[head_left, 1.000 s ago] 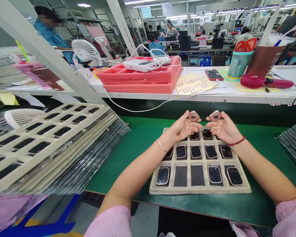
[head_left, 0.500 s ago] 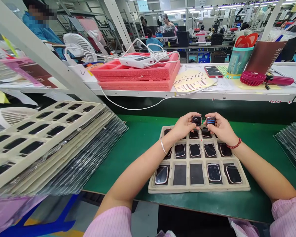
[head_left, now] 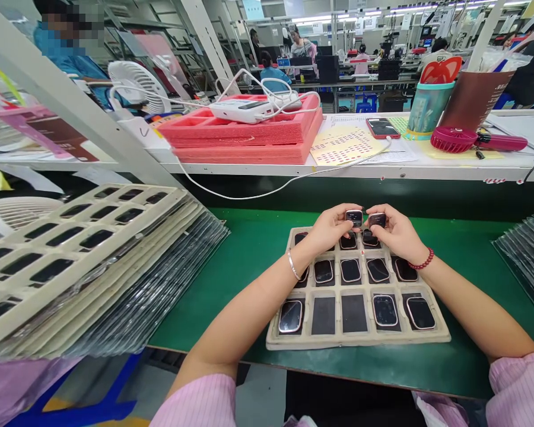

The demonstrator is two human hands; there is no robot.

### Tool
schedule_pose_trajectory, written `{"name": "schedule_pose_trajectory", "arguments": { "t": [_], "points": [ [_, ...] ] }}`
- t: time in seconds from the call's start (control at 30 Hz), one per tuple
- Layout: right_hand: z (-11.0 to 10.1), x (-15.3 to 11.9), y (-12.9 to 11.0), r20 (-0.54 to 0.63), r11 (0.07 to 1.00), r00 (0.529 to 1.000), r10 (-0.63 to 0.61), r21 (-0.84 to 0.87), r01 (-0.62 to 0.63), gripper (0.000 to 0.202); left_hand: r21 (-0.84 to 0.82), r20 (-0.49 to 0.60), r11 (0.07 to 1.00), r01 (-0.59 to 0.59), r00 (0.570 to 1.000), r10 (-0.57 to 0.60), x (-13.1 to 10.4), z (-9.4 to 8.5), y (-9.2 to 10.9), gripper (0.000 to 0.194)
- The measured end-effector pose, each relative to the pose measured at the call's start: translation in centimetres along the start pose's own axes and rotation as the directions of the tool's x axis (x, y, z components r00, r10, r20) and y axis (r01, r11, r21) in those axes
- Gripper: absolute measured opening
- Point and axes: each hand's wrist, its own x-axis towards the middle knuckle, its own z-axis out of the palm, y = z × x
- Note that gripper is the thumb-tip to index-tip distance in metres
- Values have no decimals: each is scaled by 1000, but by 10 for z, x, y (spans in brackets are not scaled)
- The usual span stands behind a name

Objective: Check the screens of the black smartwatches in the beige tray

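Observation:
My left hand (head_left: 331, 227) is closed on a smartwatch case (head_left: 354, 217) without a strap, its screen tilted up toward me. In my right hand (head_left: 395, 228) is a second smartwatch case (head_left: 377, 220), pinched between thumb and fingers, its screen mostly dark. Both are held side by side, slightly apart, above the far edge of a cream tray (head_left: 324, 341). More watch cases lie face up in the tray's pockets, such as the watch (head_left: 385, 310) in the front row. Two front-row pockets hold only their dark lining. My hands partly cover the back row.
Left of me a tall stack of similar trays (head_left: 115, 249), layered with clear plastic, holds dark-screened pieces. More clear plastic trays (head_left: 527, 255) sit at the right edge. A white shelf (head_left: 267, 170) behind carries pink foam (head_left: 244, 151), a phone (head_left: 383, 128) and a magenta fan (head_left: 454, 140).
The lit blue and white display on the watch in my right hand has gone dark. Both hands keep their hold in nearly the same place; the view has shifted slightly.

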Motion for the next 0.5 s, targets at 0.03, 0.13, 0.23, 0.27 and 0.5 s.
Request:
{"name": "schedule_pose_trajectory", "arguments": {
  "t": [0.03,0.13,0.23,0.27,0.5],
  "points": [
    [0,0,0,0,1000,1000,-5,-4,5,30,-1,1,1000,-1,1000,1,0,0,0,45],
    [0,0,0,-9,1000,1000,-8,-7,8,30,-1,2,1000,-1,1000,1,-1,0,1,44],
    [0,0,0,-11,1000,1000,-1,-15,1,28,-9,-4,1000,-9,1000,9,-1,0,0,42],
    [0,0,0,-12,1000,1000,0,-19,0,26,-13,-7,1000,-11,1000,11,-1,0,0,42],
    [0,0,2,1,1000,1000,2,-19,-2,31,-27,-9,999,17,1000,-18,-1,1,1,50]
  ]
}}
